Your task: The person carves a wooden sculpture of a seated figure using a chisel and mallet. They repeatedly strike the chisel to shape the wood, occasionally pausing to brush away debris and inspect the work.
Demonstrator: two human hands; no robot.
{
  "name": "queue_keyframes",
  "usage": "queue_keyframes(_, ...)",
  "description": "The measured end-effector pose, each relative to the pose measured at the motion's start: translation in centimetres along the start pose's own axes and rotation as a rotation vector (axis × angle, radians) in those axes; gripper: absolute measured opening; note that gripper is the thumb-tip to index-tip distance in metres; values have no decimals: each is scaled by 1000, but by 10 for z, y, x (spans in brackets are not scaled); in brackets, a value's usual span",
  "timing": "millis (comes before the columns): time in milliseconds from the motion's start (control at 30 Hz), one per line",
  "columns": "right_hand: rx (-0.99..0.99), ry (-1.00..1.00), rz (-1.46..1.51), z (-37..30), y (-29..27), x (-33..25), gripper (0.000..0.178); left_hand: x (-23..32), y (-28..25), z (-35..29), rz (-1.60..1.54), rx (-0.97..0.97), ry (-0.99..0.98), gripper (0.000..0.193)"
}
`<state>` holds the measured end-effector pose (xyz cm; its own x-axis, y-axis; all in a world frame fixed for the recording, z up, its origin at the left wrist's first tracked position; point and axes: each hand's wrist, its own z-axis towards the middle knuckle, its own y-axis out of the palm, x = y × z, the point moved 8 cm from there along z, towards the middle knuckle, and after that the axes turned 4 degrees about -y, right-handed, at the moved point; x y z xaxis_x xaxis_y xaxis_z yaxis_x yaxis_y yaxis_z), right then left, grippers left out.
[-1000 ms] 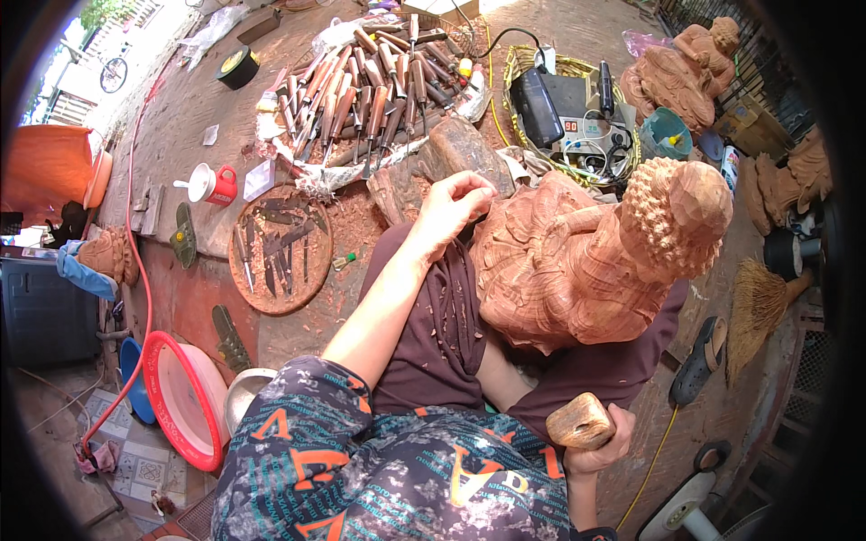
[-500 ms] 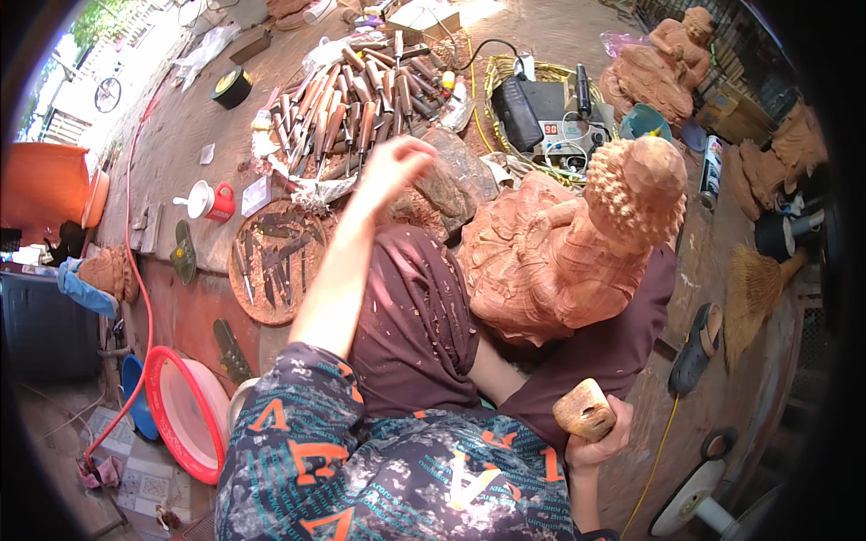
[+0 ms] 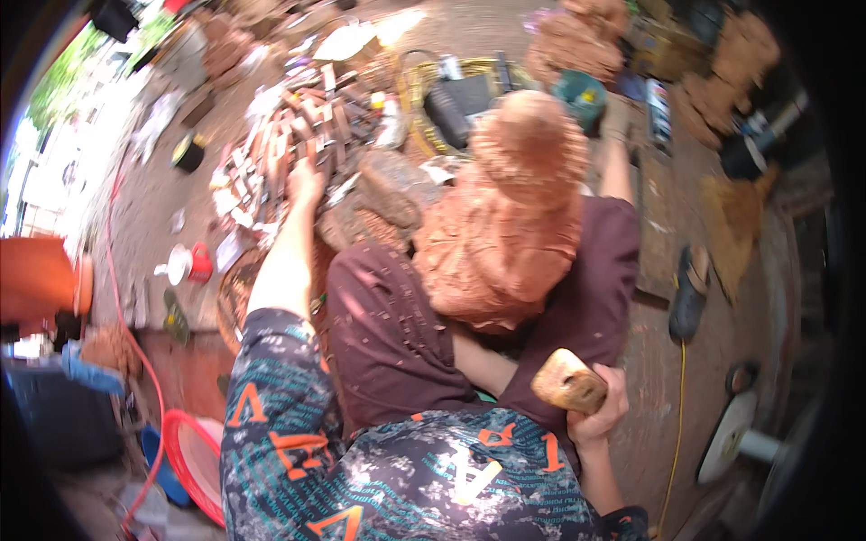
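My left arm stretches forward, and my left hand (image 3: 307, 183) is at the near edge of a heap of wooden-handled carving chisels (image 3: 284, 135). Motion blur smears its fingers, so I cannot make out whether they grip a handle. Low on the right, my right hand (image 3: 606, 406) is closed around a wooden mallet (image 3: 568, 379), its pale worn head raised above my thigh. Between my legs stands a reddish-brown carved wooden figure (image 3: 505, 234) with a knobbly, curled head. Neither hand touches it.
Rough wood blocks (image 3: 374, 194) lie beside my left knee. Beyond the figure are a coiled yellow cable (image 3: 417, 99) and a teal bowl (image 3: 580, 97). A red-and-white cup (image 3: 191, 263) stands left, a dark clog (image 3: 691, 293) lies right, and a red hose (image 3: 126, 320) runs along the left.
My left hand has moved forward and left, from above the wood blocks to the chisel heap. The view has shifted. My right hand still holds the mallet, now turned slightly.
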<state>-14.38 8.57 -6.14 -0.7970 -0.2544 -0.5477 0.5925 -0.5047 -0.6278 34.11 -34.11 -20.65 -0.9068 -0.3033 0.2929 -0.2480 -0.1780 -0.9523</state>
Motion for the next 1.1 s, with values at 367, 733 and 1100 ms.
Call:
queue_keyframes(367, -26, 595, 239, -21, -7, 52, 42, 124, -192, -167, -1264, -33, 311, 24)
queue_keyframes(733, 256, 810, 701, -58, -3, 105, 47, 347, -239, -461, -686, -211, 1791, 36)
queue_keyframes(1100, 213, 818, 562, -55, -23, 106, 36, 383, -202, -432, -613, -56, 1682, 45)
